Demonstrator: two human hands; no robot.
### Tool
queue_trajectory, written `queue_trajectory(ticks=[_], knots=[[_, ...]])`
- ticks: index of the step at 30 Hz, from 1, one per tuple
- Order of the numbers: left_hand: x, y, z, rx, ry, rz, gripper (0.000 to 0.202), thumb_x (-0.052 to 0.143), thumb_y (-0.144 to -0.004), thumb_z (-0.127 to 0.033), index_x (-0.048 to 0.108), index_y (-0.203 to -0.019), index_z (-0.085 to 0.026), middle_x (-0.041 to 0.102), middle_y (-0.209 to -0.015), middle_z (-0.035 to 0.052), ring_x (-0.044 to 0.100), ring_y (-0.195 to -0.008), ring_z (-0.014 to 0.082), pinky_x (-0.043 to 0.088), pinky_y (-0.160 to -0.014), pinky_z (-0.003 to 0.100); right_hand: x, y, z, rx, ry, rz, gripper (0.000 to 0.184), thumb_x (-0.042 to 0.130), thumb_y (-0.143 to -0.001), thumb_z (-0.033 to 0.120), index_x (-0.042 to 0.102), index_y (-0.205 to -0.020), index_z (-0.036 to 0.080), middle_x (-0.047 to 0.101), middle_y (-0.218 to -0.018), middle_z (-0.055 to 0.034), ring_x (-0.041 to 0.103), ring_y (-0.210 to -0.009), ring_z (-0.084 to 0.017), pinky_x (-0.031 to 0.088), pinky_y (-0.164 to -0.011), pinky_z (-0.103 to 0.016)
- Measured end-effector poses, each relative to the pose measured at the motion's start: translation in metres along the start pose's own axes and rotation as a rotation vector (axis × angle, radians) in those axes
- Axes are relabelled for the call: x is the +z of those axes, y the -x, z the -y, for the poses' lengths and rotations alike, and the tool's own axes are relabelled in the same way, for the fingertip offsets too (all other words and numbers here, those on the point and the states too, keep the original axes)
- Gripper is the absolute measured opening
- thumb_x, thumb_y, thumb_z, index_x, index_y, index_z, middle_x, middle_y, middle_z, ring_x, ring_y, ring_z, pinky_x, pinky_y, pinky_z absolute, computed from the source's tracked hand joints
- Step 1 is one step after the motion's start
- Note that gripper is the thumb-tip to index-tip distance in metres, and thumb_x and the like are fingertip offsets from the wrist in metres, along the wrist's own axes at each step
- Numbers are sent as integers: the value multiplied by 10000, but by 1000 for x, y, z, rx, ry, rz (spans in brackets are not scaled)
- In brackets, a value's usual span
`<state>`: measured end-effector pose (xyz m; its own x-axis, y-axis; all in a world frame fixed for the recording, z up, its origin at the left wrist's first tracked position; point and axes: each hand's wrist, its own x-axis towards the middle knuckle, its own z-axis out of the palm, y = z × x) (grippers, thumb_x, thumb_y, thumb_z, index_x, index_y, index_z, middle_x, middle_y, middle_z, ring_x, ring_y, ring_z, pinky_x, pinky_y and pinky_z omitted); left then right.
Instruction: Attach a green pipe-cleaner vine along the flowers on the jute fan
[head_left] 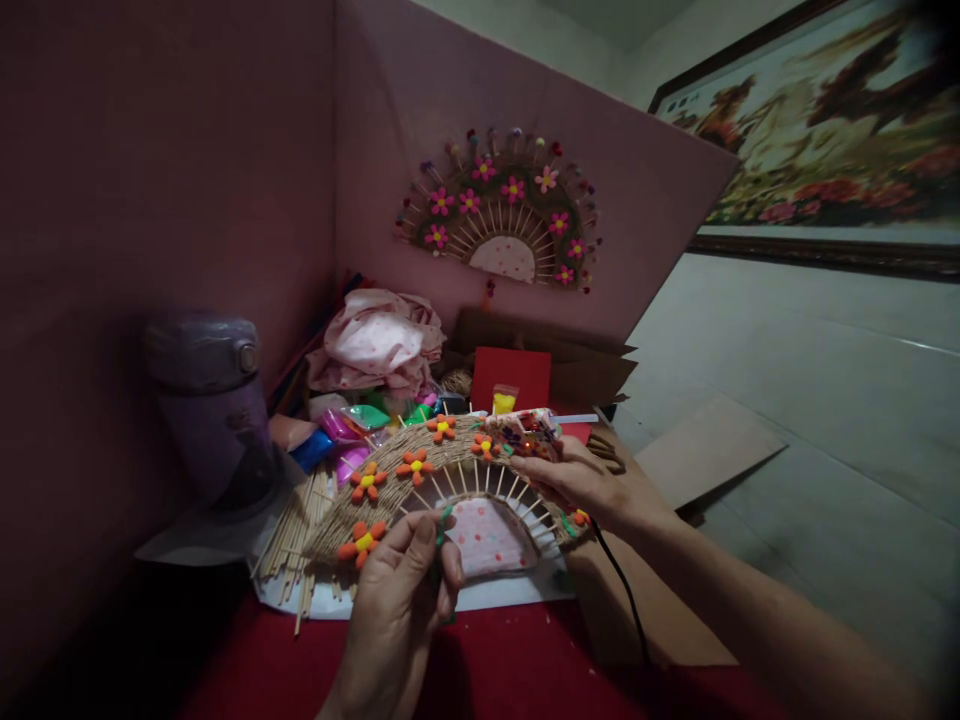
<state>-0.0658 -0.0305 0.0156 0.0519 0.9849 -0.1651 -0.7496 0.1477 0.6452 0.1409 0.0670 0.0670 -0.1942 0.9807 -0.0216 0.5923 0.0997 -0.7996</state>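
Head: L hand (405, 580) pinches 1 grn strip (445, 522), R hand (581, 475) grips 1 glue gun (519, 430); 2 fans (457, 452).

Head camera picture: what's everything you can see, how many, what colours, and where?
Near fan: one, tan with orange flowers, by the hands
Back fan: one, brown with pink flowers, on pink board
Bottle: one, purple, left
Sticks: many, pale, right of bottle
Cloth: one, pink, behind near fan
Packets: several, mixed colours, below cloth
Cardboard: several, brown, back and right
Picture: one, multicoloured, right wall
Cord: one, black, lower right
Red cover: one, red, front
Patterned tool: one, multicoloured, in right hand
Green piece: one, green, in left hand
Left hand: one, bare, front centre
Right hand: one, bare, right of centre
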Motion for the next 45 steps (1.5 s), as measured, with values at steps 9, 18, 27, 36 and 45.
queue_trajectory(ticks=[9,18,27,36,45], knots=[[1,4,-4,-64,36,10,282,703,-708,-390,592,-805,-150,533,-518,-31,349,-386,19,237,-359,123,22,-22,-2,-9,-121,24,258,636,-710,445,617,-811,208,520,-570,-2,461,-537,-149,335,-472,-271],[1,4,-4,-86,40,13,249,653,-758,-383,575,-787,-148,517,-507,-29,367,-402,27,254,-379,126,25,-19,10,78,-104,86,304,632,-721,494,606,-753,192,505,-543,16,464,-528,-135,346,-475,-251],[0,3,-5,-126,61,37,253,682,-727,-388,572,-761,-162,523,-502,-30,367,-397,29,258,-375,127,33,-3,47,136,-10,189,263,656,-710,416,539,-630,193,455,-535,35,406,-499,-106,306,-446,-241],[-1,2,-2,-139,91,40,260,695,-717,-386,576,-774,-162,529,-502,-27,385,-406,31,244,-374,126,43,1,67,308,108,94,304,651,-724,386,454,-590,197,436,-527,44,407,-471,-91,302,-437,-227],[0,3,-4,-122,73,56,275,663,-745,-403,587,-775,-141,526,-476,-23,363,-359,21,220,-359,127,43,0,66,299,97,117,219,631,-739,342,521,-621,194,439,-514,38,438,-515,-118,335,-473,-234]])
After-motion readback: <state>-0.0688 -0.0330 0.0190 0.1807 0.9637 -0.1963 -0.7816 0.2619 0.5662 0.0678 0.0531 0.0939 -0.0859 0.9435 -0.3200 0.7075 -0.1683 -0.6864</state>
